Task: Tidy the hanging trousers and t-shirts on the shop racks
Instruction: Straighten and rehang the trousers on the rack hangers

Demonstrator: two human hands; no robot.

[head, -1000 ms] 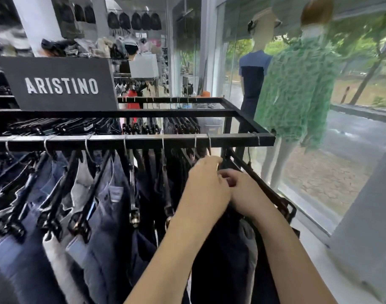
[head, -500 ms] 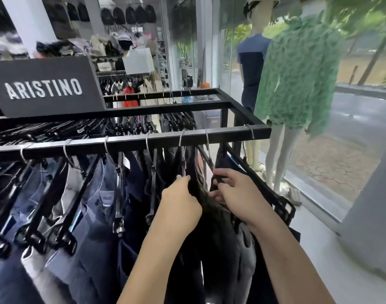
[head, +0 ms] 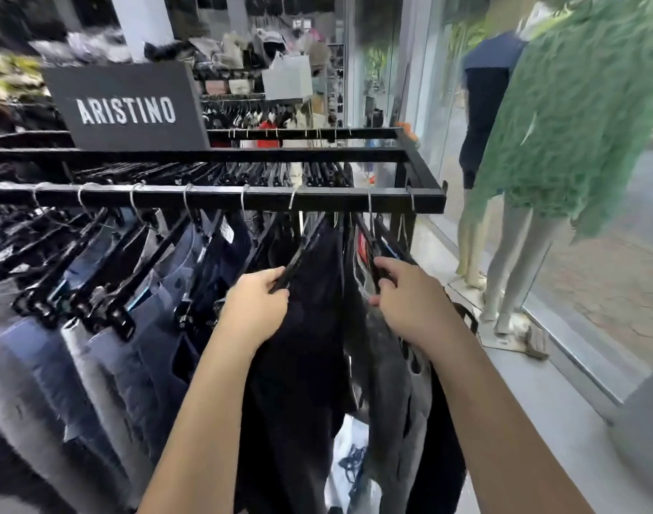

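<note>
The left hand (head: 256, 309) has its grip curled tight round a black hanger (head: 299, 254). The right hand (head: 410, 302) pinches the next hanger (head: 369, 244) in its grip. Dark trousers (head: 310, 328) hang between them from the rail (head: 206, 198)

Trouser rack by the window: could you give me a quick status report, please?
Left hand grips a black hanger. Right hand pinches the next hanger. Dark trousers hang between, on the rail. Jeans packed close on the left.
</note>
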